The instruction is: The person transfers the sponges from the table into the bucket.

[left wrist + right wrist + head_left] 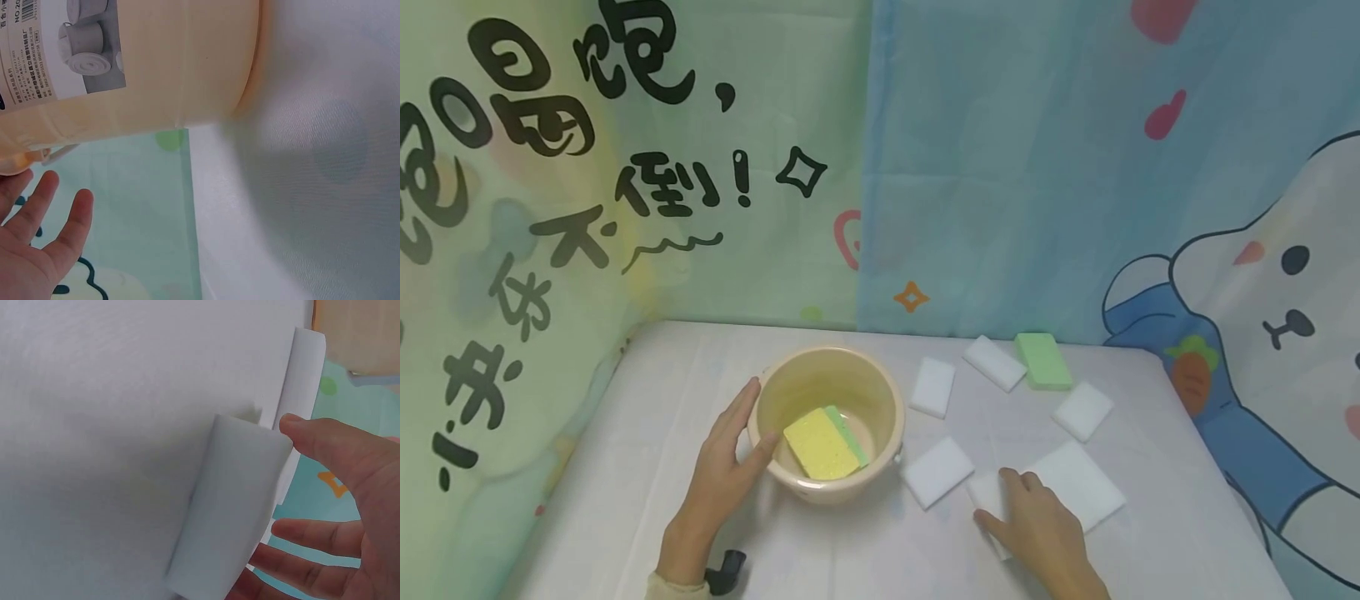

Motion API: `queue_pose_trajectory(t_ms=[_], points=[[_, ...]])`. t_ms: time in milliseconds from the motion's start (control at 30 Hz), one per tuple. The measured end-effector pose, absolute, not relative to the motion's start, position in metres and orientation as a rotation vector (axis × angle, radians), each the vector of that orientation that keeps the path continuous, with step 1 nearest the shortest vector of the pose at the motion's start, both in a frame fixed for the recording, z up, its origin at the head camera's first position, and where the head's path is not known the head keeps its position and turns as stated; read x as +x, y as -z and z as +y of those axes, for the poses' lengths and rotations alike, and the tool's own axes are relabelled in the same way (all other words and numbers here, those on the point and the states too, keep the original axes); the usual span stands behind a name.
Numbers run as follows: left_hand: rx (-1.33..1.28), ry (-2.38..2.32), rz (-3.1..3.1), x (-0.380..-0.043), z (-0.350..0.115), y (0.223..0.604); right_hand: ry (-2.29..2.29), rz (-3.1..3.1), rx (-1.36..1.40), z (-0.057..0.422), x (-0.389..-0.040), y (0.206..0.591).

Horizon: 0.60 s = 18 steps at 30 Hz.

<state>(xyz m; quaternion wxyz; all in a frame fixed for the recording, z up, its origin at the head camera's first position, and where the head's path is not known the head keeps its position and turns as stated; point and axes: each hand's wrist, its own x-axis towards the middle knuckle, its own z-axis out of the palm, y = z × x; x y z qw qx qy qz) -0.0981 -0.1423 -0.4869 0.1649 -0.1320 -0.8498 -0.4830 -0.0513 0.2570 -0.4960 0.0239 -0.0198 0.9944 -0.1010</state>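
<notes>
A cream plastic bucket (865, 492) stands left of centre on the white cloth, holding a yellow and green sponge (823, 444). My left hand (722, 475) rests against its left rim, with the thumb over the edge. In the left wrist view, extended fingers (75, 219) are spread near the bucket's handle mount. My right hand (1037, 525) is over a white sponge block (231, 506), partly hidden under it in the head view. The thumb lies at the block's corner and the other fingers are spread along its far side. A larger white block (1078, 487) lies just beyond this hand.
More white blocks lie about: one beside the bucket (937, 472), one behind it (932, 387), one at the back (995, 363) and one to the right (1082, 411). A green block (1043, 361) is near the back edge. Printed curtains (1000, 208) hang behind.
</notes>
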Motion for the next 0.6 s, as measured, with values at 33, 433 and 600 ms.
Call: queue_pose_trajectory(t_ms=[33, 433, 600], points=[[-0.378, 1.378, -2.421, -0.098, -0.142, 0.487, 0.309, 3.078, -0.067, 0.257, -0.051, 0.496], [-0.381, 1.394, -2.427, -0.098, -0.142, 0.485, 0.275, 3.108, -0.113, 0.257, -0.053, 0.487], [-0.384, 1.394, -2.421, -0.098, -0.142, 0.486, 0.270, 3.127, -0.128, 0.253, -0.055, 0.479]])
